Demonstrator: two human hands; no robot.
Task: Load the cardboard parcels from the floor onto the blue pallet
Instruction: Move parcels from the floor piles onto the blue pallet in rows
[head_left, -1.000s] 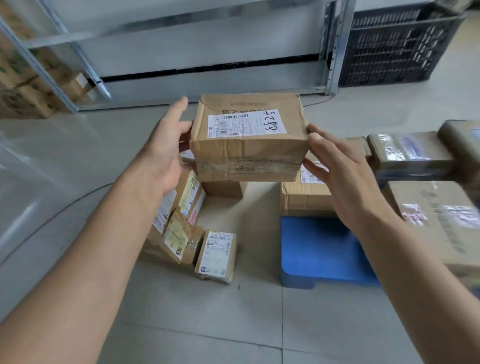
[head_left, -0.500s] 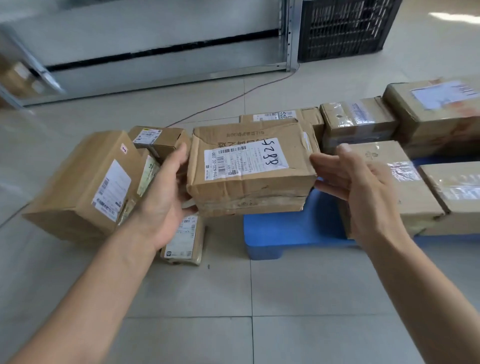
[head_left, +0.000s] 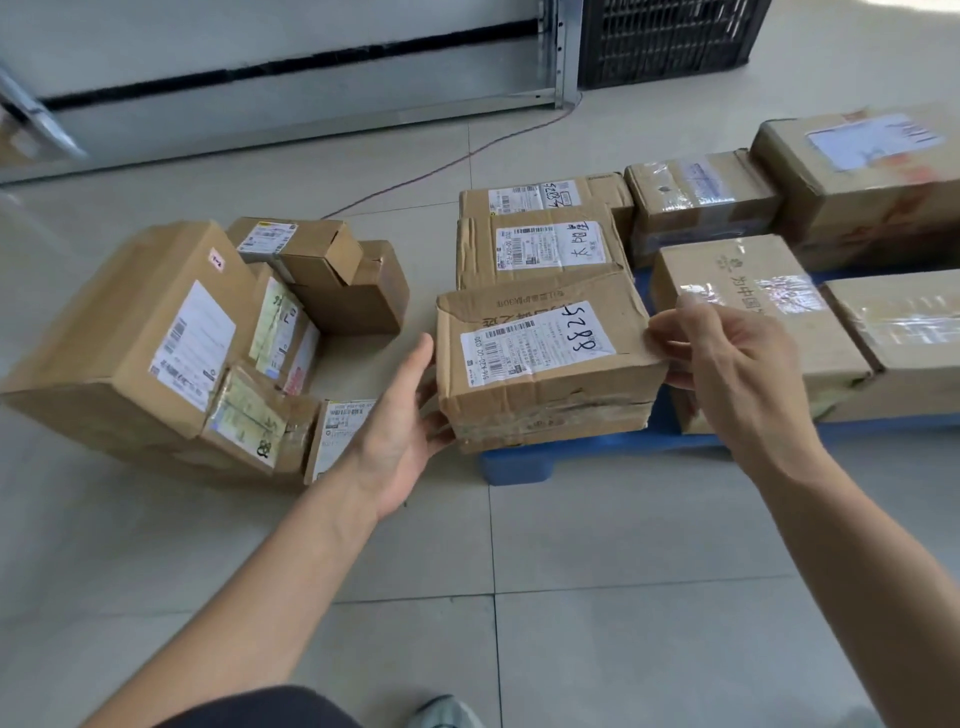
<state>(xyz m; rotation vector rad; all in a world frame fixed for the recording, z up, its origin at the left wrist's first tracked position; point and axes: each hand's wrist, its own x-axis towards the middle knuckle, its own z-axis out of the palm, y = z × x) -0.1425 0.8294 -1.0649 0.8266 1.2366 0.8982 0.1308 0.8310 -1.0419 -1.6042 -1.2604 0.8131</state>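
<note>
Pallet sits on the floor, right of centre, with parcels packed on it. Front-left parcel is on the pallet's near left corner. Two more, middle parcel and back parcel, line up behind it. To their right are a near row and, behind it, a far row. Left hand is against the front-left parcel's left side, right hand at its right edge. Floor pile lies left of the pallet, apart from it: big box leftmost, small parcels leaning on its right. Crate and shelf frame are at the back.

Bright even daylight, soft shadows, tape glare, blurred, bowed edges
</note>
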